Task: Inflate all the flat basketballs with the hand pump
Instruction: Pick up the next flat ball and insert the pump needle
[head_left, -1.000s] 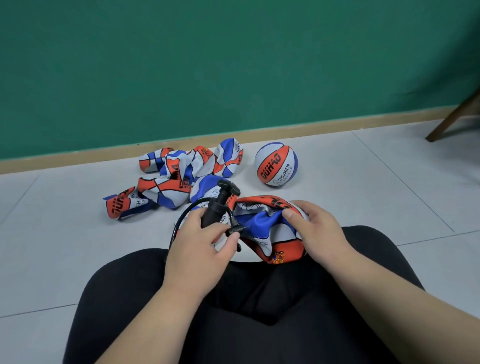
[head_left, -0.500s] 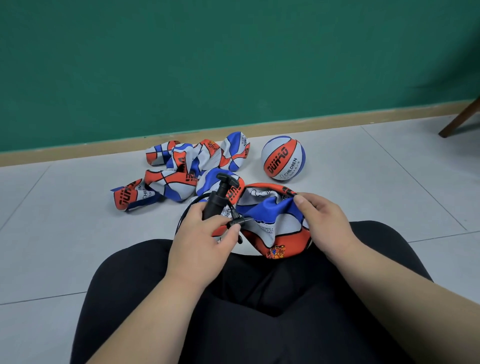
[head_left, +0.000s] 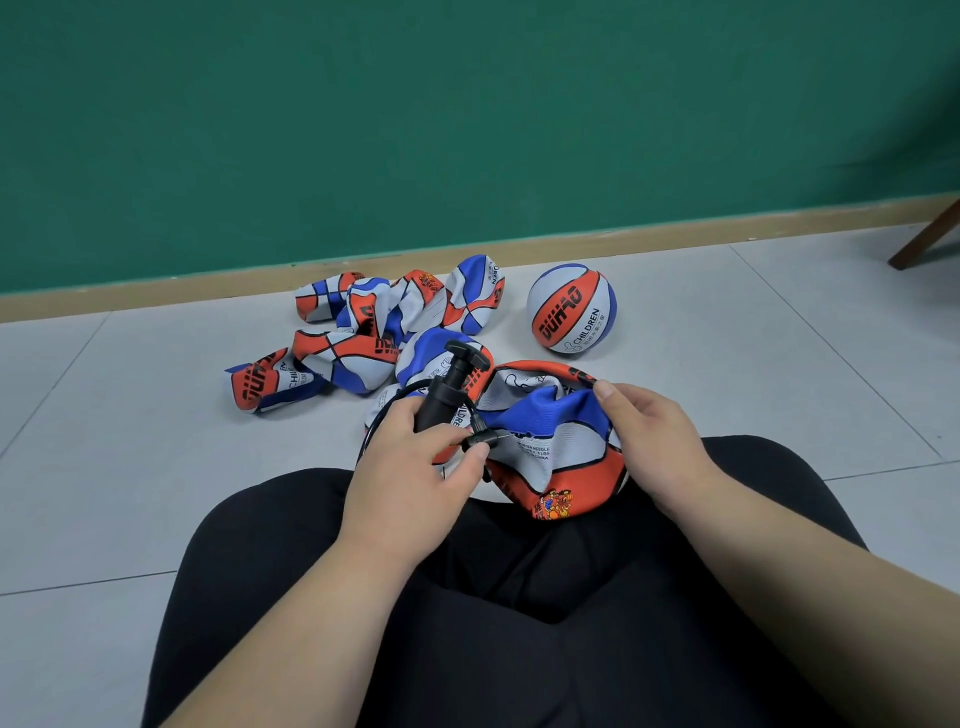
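A flat red, white and blue basketball (head_left: 550, 441) is held on the lap. Its right edge is gripped by the right hand (head_left: 649, 441). Just left of it, the black plastic hand pump (head_left: 441, 395) and its nozzle are clasped by the left hand (head_left: 410, 462).

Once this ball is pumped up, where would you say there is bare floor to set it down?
Bare tile lies right of the inflated ball, toward the chair leg, and left of the flat balls, out to the frame edge. It is crowded ahead of the knees: the pile, the hand pump in the left hand, and the flat ball under the right hand.
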